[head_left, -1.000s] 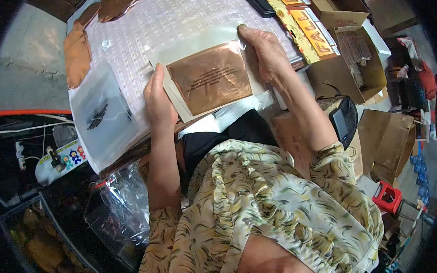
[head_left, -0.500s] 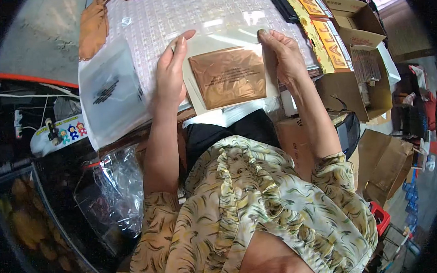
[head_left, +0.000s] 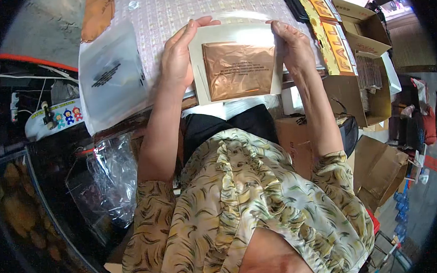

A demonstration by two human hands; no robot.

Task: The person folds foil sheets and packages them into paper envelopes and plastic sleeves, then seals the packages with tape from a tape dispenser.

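Observation:
Between my two hands is a flat pale card (head_left: 200, 63) with a copper-coloured plastic packet (head_left: 239, 70) lying against its face, small dark print across the packet. Clear film shines over the card's upper part. My left hand (head_left: 180, 54) grips the card's left edge, thumb on the near side and fingers reaching behind the top corner. On the opposite edge my right hand (head_left: 295, 46) pinches the upper right corner with the thumb in front. The card is held up near the table's front edge, tilted toward me.
A stack of clear printed plastic bags (head_left: 114, 80) lies at the table's left, below an orange-brown packet (head_left: 97, 17). Yellow "FALL" boxes (head_left: 337, 46) and a black object (head_left: 296, 9) line the right side. Open cardboard cartons (head_left: 361, 22) stand beyond. Crumpled clear film (head_left: 113, 176) hangs lower left.
Both hands have shifted a little up and to the right in view, carrying the card and packet along. My left fingers now wrap further over the top corner.

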